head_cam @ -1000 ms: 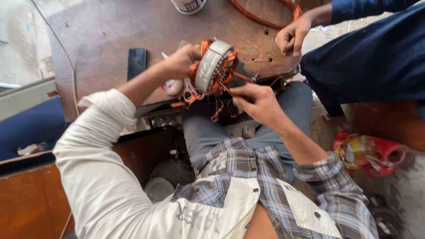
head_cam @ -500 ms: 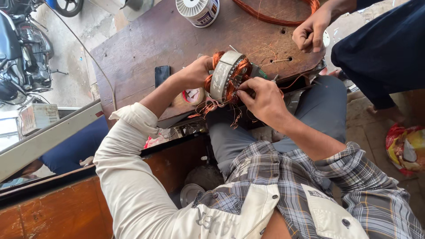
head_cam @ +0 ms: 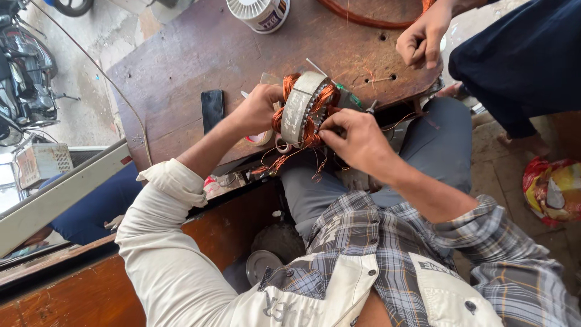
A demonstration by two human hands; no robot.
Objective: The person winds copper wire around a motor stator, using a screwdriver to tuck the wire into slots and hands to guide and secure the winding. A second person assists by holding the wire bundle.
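Note:
A grey metal motor stator [head_cam: 301, 108] wound with copper wire stands on edge at the near rim of a worn wooden board [head_cam: 200, 54]. My left hand [head_cam: 257, 110] grips its left side and steadies it. On the right side, my right hand [head_cam: 357, 140] pinches the copper windings with its fingertips. Loose copper strands [head_cam: 284, 160] hang below the stator toward my lap.
A black phone [head_cam: 212, 109] lies on the board left of my hands. A white ribbed motor cap [head_cam: 259, 12] and a copper wire coil [head_cam: 369, 21] sit at the far edge. Another person's hand [head_cam: 419, 39] rests on the board's right corner. A red bag [head_cam: 552, 189] lies on the floor.
The view has shifted so the board and stator sit further right and lower. My hands stay on the stator, the right fingers still working at the windings.

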